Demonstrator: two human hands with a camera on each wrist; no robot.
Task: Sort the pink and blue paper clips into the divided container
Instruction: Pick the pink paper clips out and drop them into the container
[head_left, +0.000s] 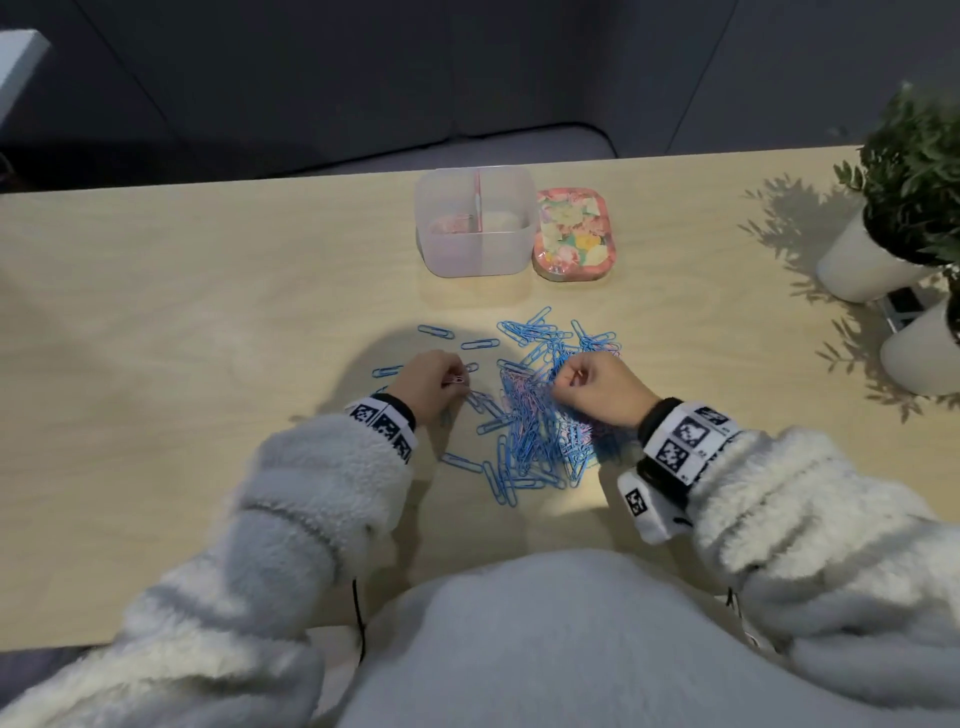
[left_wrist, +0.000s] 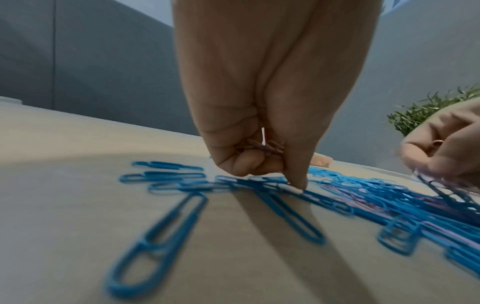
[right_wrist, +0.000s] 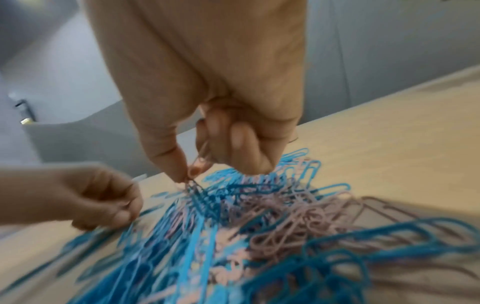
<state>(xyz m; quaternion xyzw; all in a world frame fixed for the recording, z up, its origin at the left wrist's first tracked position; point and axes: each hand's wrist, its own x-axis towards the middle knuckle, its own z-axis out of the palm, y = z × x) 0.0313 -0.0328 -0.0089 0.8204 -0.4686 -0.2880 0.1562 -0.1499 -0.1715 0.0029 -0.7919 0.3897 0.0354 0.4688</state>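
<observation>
**Both hands held pink clips over the mixed heap**

The left hand (head_left: 428, 382) was curled closed, its grip bunching several pink paper clips (left_wrist: 262, 147) inside the palm, with the fingertips down among loose blue paper clips (left_wrist: 161, 226) on the pale wooden desk (head_left: 208, 312). The nearest blue clip in the left wrist view lay flat with its long axis running from the camera toward the fingers.

The right hand (head_left: 597, 387) was curled too, its grip pinching one pink clip (right_wrist: 201, 158) between thumb and forefinger; that clip hung nearly upright, long axis pointing down into the heap. Directly below and between the two hands lay the tangled heap of blue and pink clips (head_left: 535, 415), their axes pointing every way; no common direction could be read. A few single blue clips lay flat beyond the left hand.

Farther beyond both hands stood the translucent plastic container with a pink divider (head_left: 475, 221), with some pink clips in its left compartment. Touching or just beside its right wall was a floral rounded tin (head_left: 571, 234). Well off beyond the right hand stood a potted green plant in a white pot (head_left: 878, 254).
</observation>
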